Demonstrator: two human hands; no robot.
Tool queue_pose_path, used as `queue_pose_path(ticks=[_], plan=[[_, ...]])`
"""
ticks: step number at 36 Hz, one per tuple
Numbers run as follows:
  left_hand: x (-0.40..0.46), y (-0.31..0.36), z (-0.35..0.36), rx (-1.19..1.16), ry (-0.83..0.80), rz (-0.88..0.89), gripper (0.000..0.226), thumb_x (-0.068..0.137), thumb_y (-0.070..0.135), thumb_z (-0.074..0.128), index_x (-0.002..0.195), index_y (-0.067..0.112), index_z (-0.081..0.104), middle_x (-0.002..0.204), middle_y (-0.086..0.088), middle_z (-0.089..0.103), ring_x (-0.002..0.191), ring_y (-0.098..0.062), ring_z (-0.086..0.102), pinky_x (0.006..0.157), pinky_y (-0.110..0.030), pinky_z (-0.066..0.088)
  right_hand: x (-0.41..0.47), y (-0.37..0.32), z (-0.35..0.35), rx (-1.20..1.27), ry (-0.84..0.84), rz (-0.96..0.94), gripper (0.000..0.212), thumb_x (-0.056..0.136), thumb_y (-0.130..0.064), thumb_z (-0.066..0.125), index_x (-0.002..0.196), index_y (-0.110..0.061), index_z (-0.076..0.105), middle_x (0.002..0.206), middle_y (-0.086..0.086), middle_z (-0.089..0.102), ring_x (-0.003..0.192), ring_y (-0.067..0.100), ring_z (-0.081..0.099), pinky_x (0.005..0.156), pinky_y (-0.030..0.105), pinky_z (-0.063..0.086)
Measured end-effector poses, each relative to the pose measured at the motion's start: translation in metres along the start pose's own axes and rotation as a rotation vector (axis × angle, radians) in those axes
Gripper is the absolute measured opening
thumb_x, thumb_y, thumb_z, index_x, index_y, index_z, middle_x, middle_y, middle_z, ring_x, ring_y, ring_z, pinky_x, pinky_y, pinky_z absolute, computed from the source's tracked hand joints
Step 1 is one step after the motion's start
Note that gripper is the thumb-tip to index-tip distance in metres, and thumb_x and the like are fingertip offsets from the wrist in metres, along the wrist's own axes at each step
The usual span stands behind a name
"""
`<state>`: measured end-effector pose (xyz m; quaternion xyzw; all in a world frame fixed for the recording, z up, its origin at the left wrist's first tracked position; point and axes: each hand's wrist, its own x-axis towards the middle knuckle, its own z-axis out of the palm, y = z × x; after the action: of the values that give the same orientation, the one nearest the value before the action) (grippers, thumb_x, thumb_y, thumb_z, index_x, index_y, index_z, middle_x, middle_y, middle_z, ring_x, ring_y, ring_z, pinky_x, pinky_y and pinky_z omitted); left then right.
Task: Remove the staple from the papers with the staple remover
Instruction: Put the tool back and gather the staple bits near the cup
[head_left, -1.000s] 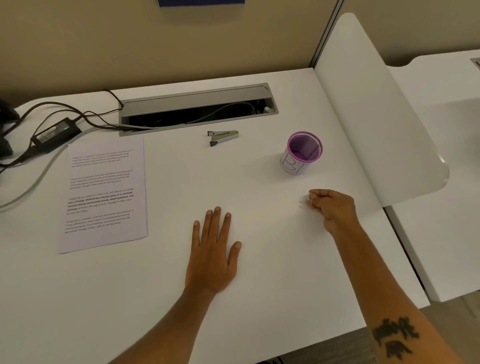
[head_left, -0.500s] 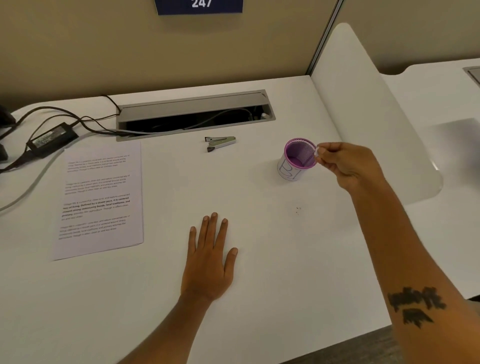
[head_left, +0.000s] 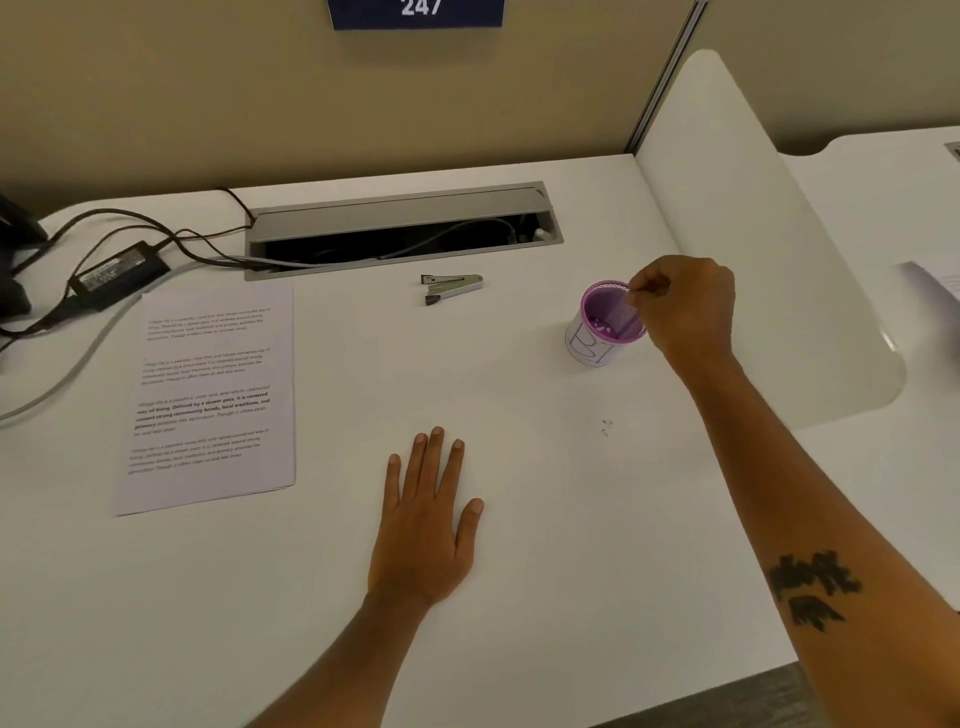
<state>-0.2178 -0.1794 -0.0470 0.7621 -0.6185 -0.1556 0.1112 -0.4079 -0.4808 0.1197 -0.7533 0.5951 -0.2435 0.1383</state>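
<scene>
The white bench (head_left: 519, 597) spreads in front of me, and the papers (head_left: 208, 395) lie flat on its left side, apart from everything else, with no staple I can make out from here. My left hand (head_left: 423, 525) rests palm down on the near middle of the bench, fingers spread, holding nothing. My right hand (head_left: 683, 306) hangs over the far right rim of the purple mesh cup (head_left: 605, 325), fingertips pinched together; whether the staple is between them is too small to tell. The staple remover (head_left: 451, 287) lies idle between papers and cup, farther back. I judge this the discard step: next I should part my fingertips squarely over the cup's mouth. A few tiny specks (head_left: 606, 427) sit nearer me, perhaps scraps.
</scene>
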Motion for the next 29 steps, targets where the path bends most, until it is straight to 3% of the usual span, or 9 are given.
queue_pose_path(ticks=[6,10,14,17,20,22,26,29], plan=[[0.001,-0.001,0.001,0.0,-0.001,-0.002,0.071,0.111,0.054,0.023,0.173,0.025,0.001,0.183,-0.001,-0.004,0.169,-0.022,-0.004,0.135,-0.058,0.016,-0.004,0.0,0.001,0.014,-0.019,-0.04,0.012,0.087,0.001,0.075,0.094,-0.005,0.083,0.096,0.012,0.082,0.086,0.026,0.075,0.079,0.027,0.056],[0.0,-0.001,0.001,0.006,-0.002,-0.001,0.071,0.111,0.055,0.022,0.172,0.025,0.001,0.183,-0.001,-0.004,0.169,-0.022,-0.004,0.135,-0.058,0.015,-0.011,0.005,-0.001,0.06,-0.031,-0.048,0.019,0.093,-0.005,0.073,0.11,-0.006,0.082,0.111,0.012,0.08,0.097,0.023,0.074,0.09,0.031,0.061],[0.001,-0.001,0.001,0.006,-0.001,-0.001,0.071,0.111,0.055,0.02,0.173,0.025,0.001,0.183,-0.002,-0.004,0.169,-0.022,-0.004,0.136,-0.058,0.014,-0.031,0.018,-0.003,0.148,0.06,-0.012,0.012,0.092,-0.011,0.075,0.101,-0.013,0.083,0.098,0.003,0.079,0.082,0.01,0.066,0.077,0.006,0.049],[0.0,-0.001,0.001,0.0,0.003,0.001,0.071,0.111,0.056,0.019,0.173,0.025,0.002,0.183,-0.001,-0.003,0.169,-0.022,-0.004,0.136,-0.057,0.014,-0.059,0.033,0.001,0.202,0.114,0.017,0.008,0.092,-0.013,0.077,0.098,-0.016,0.082,0.093,-0.001,0.076,0.077,0.007,0.065,0.075,0.003,0.047],[0.0,0.0,0.0,0.0,0.001,0.001,0.071,0.111,0.056,0.019,0.173,0.025,0.002,0.183,-0.001,-0.004,0.169,-0.021,-0.005,0.136,-0.057,0.013,-0.092,0.053,0.013,0.18,0.123,-0.01,0.007,0.094,-0.011,0.076,0.098,-0.013,0.08,0.09,0.003,0.073,0.073,0.015,0.066,0.072,0.022,0.056],[0.0,0.0,-0.001,-0.002,-0.002,0.0,0.071,0.111,0.056,0.019,0.173,0.025,0.002,0.183,-0.001,-0.004,0.169,-0.021,-0.005,0.136,-0.057,0.012,-0.114,0.069,0.024,0.113,0.034,-0.031,0.012,0.095,-0.015,0.075,0.106,-0.013,0.079,0.097,0.005,0.071,0.08,0.022,0.067,0.07,0.032,0.057],[0.0,0.001,-0.003,0.001,-0.003,-0.003,0.071,0.11,0.056,0.018,0.173,0.024,0.004,0.183,-0.001,-0.002,0.169,-0.021,-0.004,0.136,-0.057,0.013,-0.143,0.097,0.042,-0.109,-0.25,-0.01,0.054,0.094,-0.045,0.073,0.141,-0.021,0.064,0.143,0.01,0.058,0.129,0.036,0.052,0.099,0.052,0.051],[-0.001,0.001,-0.003,0.008,-0.005,-0.001,0.071,0.111,0.056,0.019,0.173,0.024,0.005,0.183,-0.002,-0.001,0.169,-0.022,-0.003,0.136,-0.057,0.013,-0.154,0.107,0.048,-0.319,-0.368,0.003,0.077,0.095,-0.072,0.046,0.159,-0.028,0.041,0.169,0.011,0.03,0.153,0.039,0.03,0.117,0.06,0.035]])
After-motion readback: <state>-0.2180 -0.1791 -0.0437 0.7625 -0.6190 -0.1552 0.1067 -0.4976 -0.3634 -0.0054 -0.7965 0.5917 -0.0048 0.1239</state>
